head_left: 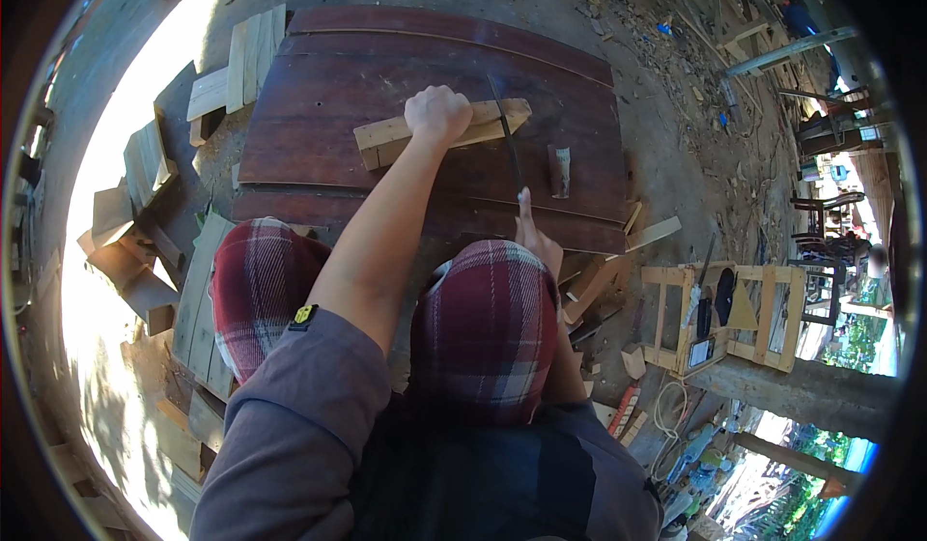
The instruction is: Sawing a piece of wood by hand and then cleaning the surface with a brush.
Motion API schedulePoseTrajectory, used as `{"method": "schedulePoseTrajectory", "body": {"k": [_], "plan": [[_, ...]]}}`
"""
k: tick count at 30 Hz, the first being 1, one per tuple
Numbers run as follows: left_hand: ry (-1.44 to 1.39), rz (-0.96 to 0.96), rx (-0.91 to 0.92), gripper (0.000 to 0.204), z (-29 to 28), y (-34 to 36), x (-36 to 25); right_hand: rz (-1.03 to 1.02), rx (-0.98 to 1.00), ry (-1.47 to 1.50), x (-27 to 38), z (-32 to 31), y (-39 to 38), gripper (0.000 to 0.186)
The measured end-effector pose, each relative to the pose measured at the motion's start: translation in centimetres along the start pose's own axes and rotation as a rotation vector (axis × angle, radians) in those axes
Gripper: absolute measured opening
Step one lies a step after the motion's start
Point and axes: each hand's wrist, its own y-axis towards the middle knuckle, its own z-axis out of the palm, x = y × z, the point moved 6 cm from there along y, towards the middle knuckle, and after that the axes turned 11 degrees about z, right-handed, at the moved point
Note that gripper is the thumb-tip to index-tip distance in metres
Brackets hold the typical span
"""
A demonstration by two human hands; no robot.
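A pale wooden block (384, 139) lies slantwise on a dark red-brown wooden tabletop (328, 87). My left hand (439, 116) is closed over the block's middle and presses it down. A thin dark handsaw (511, 143), seen nearly edge-on, crosses the block close to its right end. My right hand (541, 246) is at the near end of the saw, its index finger stretched along it and the other fingers curled. My knee hides the handle and part of that hand. To the right of the saw lies a small flat piece (561, 172) with a pale strip.
Wood offcuts (145, 242) lie on the ground at the left, with planks (256, 58) beside the table's far left corner. More scraps (599, 285) are near my right knee (492, 319). A wooden frame rack (724, 319) holding tools stands at the right.
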Motion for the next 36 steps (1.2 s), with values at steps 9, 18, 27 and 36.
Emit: {"method": "schedulePoseTrajectory", "body": {"k": [9, 18, 27, 36], "plan": [[0.015, -0.038, 0.001, 0.042, 0.2, -0.1, 0.1, -0.123, -0.091, -0.083, 4.3, 2.4, 11.5, 0.057], [-0.024, -0.028, -0.013, 0.041, 0.5, -0.1, 0.5, -0.032, -0.104, 0.054, -0.1, 1.4, 0.6, 0.055], [-0.004, 0.006, -0.034, 0.04, 0.5, -0.2, 0.3, -0.061, -0.106, 0.017, 2.0, 2.9, 6.8, 0.056], [-0.029, -0.015, -0.014, 0.042, 0.3, 0.1, 0.0, -0.049, -0.142, 0.016, 2.0, 2.1, 5.8, 0.057]]}}
